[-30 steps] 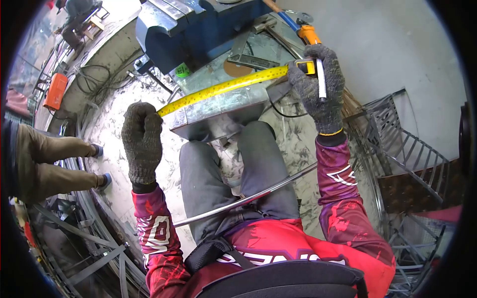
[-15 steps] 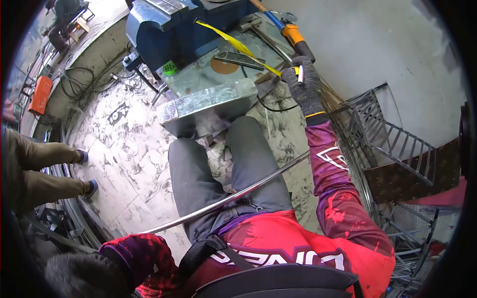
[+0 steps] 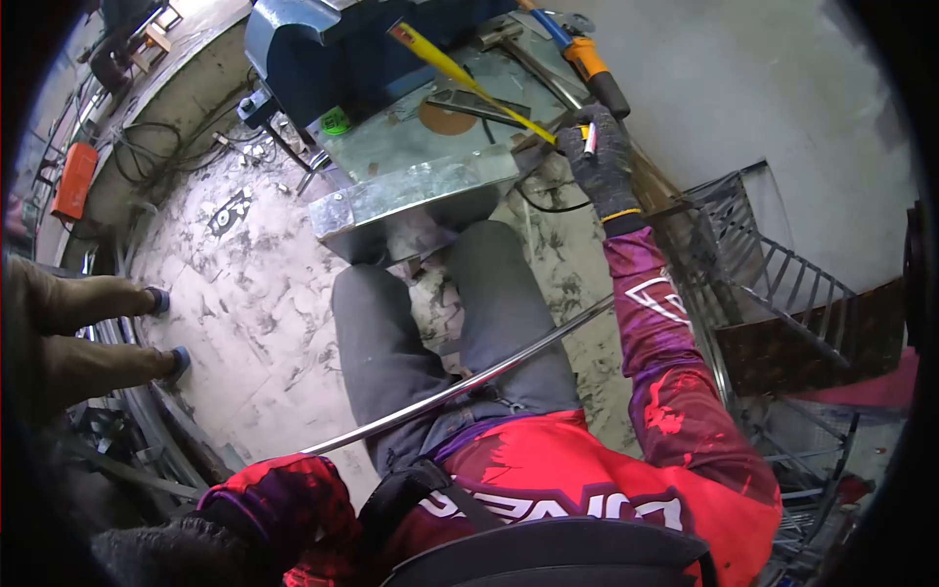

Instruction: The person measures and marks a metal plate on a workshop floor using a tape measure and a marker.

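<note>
My right hand [image 3: 599,161], in a dark grey knit glove, is closed at the right edge of the workbench. From it a yellow tape measure blade [image 3: 465,80] reaches up and left over the bench; its case is mostly hidden in the fist. A short white stick [image 3: 590,139], perhaps a marker, also shows at the fingers. My left hand [image 3: 166,550], gloved, is at the lower left edge, dark and blurred, with its fingers hidden. A shiny metal tube [image 3: 460,387] lies across my lap, passing behind my left sleeve.
A blue bench vise [image 3: 323,73] stands on the metal bench [image 3: 416,196]. On it lie a hammer [image 3: 528,64], a square [image 3: 479,104] and a green roll [image 3: 335,121]. An orange-and-blue-handled tool [image 3: 587,61] is near my right hand. Another person's legs [image 3: 103,328] are at left.
My right hand has shifted slightly to the right. The tape blade's free end has risen a little and its face has turned. The tube across my lap has barely moved.
</note>
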Demonstrator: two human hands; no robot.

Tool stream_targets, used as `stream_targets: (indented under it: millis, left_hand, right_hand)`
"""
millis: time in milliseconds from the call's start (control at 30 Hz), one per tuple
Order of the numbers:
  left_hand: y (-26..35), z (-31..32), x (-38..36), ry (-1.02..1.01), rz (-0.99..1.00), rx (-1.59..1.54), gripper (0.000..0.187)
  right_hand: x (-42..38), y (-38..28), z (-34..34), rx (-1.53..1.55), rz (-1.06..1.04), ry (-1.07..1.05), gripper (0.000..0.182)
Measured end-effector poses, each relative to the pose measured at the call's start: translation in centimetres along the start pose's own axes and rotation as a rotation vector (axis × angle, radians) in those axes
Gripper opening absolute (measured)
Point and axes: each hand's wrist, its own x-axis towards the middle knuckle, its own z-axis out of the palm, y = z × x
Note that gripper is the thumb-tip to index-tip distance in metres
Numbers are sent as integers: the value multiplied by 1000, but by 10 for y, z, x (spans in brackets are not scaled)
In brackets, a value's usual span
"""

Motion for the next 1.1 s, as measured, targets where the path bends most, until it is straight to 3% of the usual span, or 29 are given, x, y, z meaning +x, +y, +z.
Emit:
stream_targets:
  millis: [133, 200, 300, 500, 600, 700, 800, 833, 867, 900, 1000, 1033, 1100]
  left_hand:
    - [-2, -1, 2, -18, -37, 16, 20]
    - [-8, 2, 3, -19, -43, -5, 20]
    - [-14, 6, 3, -21, -55, -13, 21]
    - [-30, 4, -6, 70, -159, -31, 21]
    - [-54, 18, -30, 174, -490, -59, 21]
    - [-90, 51, -90, -100, -997, -93, 22]
    - [-127, 67, -162, -371, -1082, -5, 18]
    - [-132, 72, -178, -358, -1101, 7, 18]
    - [-136, 78, -190, -213, -1211, 7, 19]
    - [-138, 81, -195, -66, -1309, 8, 20]
    - [-143, 90, -198, 35, -1318, -78, 22]
    - [-149, 87, -203, -68, -1153, 51, 21]
    - [-149, 86, -202, -64, -1154, 49, 22]
  right_hand:
    - [-4, -21, -1, 6, 61, -64, 25]
    - [-4, -8, 4, -15, -6, -48, 25]
    - [-3, -11, 5, -74, 147, -156, 27]
    - [4, 12, 25, -126, 68, -198, 29]
    - [9, 19, 36, -176, -48, -166, 29]
    - [21, 20, 41, -164, -19, -234, 26]
    - [29, 21, 54, -178, -23, -277, 23]
    - [36, 29, 61, -176, -65, -294, 27]
    - [41, 32, 72, -172, -109, -311, 30]
    - [51, 26, 77, -248, -45, -457, 36]
    - [67, 6, 87, -252, -18, -462, 34]
    - [71, 0, 88, -234, -38, -432, 37]
    - [82, -7, 88, -191, -22, -486, 40]
